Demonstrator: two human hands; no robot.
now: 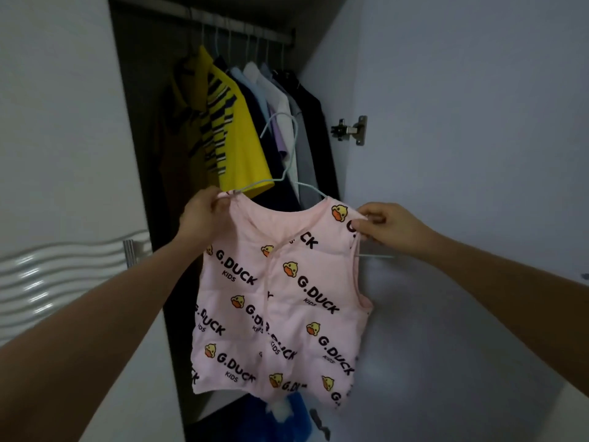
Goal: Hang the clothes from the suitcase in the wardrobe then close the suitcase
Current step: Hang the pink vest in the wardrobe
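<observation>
Head view | two hands, left [204,218], right [385,226], each grip pinching one pink vest [280,301] | one hanger [288,173], probably

Single head-worn view; faces forward, slightly up, into open wardrobe [143,122]; close range.

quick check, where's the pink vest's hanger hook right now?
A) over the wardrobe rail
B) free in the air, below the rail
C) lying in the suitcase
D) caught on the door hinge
B: the hanger hook sits free in front of the hung clothes, well under the rail, while the left hand and right hand hold the pink vest by its shoulders.
</observation>
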